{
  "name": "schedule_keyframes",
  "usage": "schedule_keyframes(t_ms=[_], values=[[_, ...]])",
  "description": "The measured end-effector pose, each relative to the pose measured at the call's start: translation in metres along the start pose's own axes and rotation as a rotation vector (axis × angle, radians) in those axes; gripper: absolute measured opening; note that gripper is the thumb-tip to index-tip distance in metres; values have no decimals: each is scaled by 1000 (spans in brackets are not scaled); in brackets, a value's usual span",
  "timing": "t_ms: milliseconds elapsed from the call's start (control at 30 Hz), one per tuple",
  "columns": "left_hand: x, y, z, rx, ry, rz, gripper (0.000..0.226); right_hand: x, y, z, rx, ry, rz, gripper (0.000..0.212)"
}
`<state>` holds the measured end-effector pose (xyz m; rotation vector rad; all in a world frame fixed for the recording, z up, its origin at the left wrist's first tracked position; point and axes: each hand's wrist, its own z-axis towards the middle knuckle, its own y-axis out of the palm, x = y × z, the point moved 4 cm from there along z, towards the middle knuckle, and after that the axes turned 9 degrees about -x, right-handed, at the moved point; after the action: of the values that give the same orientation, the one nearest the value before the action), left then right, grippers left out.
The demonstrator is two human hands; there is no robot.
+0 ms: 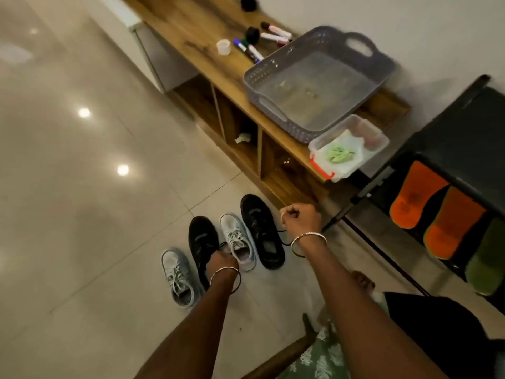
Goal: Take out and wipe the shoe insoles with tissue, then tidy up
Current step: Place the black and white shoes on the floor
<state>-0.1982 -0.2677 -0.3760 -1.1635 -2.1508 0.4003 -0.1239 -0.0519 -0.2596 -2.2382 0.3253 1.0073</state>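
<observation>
Four shoes stand in a row on the tiled floor: a grey shoe (176, 274), a black shoe (200, 239), a second grey shoe (237, 239) and a second black shoe (261, 228). My left hand (221, 262) grips the first black shoe at its laces. My right hand (300, 217) is curled just right of the second black shoe and seems to pinch its black lace (285, 237), which trails under my wrist. Two orange insoles (415, 199) (451, 228) and a green insole (486, 261) lean on a black rack (464, 127) at the right.
A low wooden shelf unit (213, 64) runs along the wall, carrying a grey basket (382, 75), a clear lidded box (347, 149), markers (251, 50) and a small cup (223, 46). A crumpled tissue (242, 138) lies in one cubby. A green patterned cushion (319, 359) is below my arms.
</observation>
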Motion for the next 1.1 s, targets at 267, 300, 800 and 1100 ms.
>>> schedule_keyframes(t_ms=[267,300,800,1100], values=[[-56,-5,36,-44,-86,76,33,45,89,28,-180,80,-269,15],[-64,-4,38,-50,-104,78,36,46,96,33,-180,84,-287,15],[-141,45,103,-206,-230,285,57,158,217,66,-589,184,-676,55],[-140,58,104,35,-136,254,33,178,231,83,-494,108,-705,33]])
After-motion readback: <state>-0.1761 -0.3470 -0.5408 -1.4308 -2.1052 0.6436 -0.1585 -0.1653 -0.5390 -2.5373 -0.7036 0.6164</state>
